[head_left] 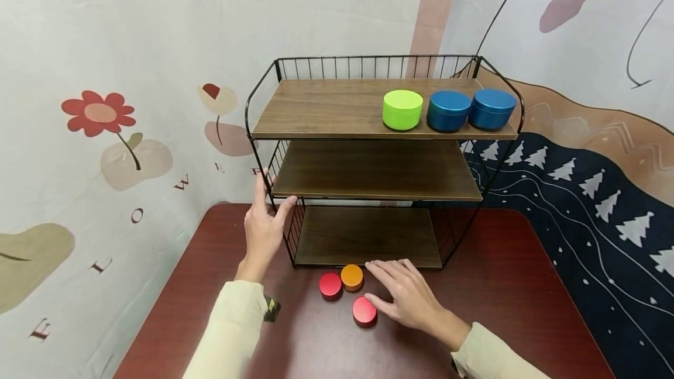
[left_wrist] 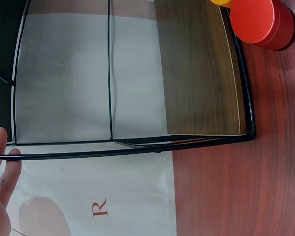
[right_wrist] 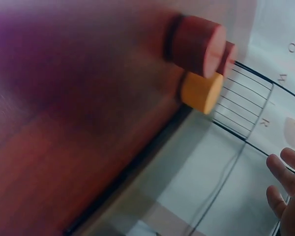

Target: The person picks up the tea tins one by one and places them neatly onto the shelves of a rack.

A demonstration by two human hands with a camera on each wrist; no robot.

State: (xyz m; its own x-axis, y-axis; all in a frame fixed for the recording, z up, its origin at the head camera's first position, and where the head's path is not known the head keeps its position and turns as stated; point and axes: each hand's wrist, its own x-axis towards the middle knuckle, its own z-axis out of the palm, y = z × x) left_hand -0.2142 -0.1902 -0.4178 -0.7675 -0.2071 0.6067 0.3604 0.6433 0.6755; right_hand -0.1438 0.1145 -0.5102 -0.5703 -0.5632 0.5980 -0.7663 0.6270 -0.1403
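Observation:
A three-tier shelf rack (head_left: 368,169) with wooden boards and black wire sides stands on the table. My left hand (head_left: 263,238) holds its left front post, thumb at the middle board and fingers on the outer side; the left wrist view shows fingertips (left_wrist: 13,153) at the black bar. Over the table before the rack, my right hand (head_left: 408,297) is spread with nothing in its grasp. Its thumb tip comes right at the edge of a red round tin (head_left: 364,311). Another red tin (head_left: 330,285) and an orange tin (head_left: 351,277) sit side by side near the bottom board.
On the top board stand a lime green tin (head_left: 402,110) and two blue tins, one (head_left: 449,111) beside the other (head_left: 492,109), towards the right. A printed cloth backdrop (head_left: 158,28) hangs behind the reddish-brown table (head_left: 505,285).

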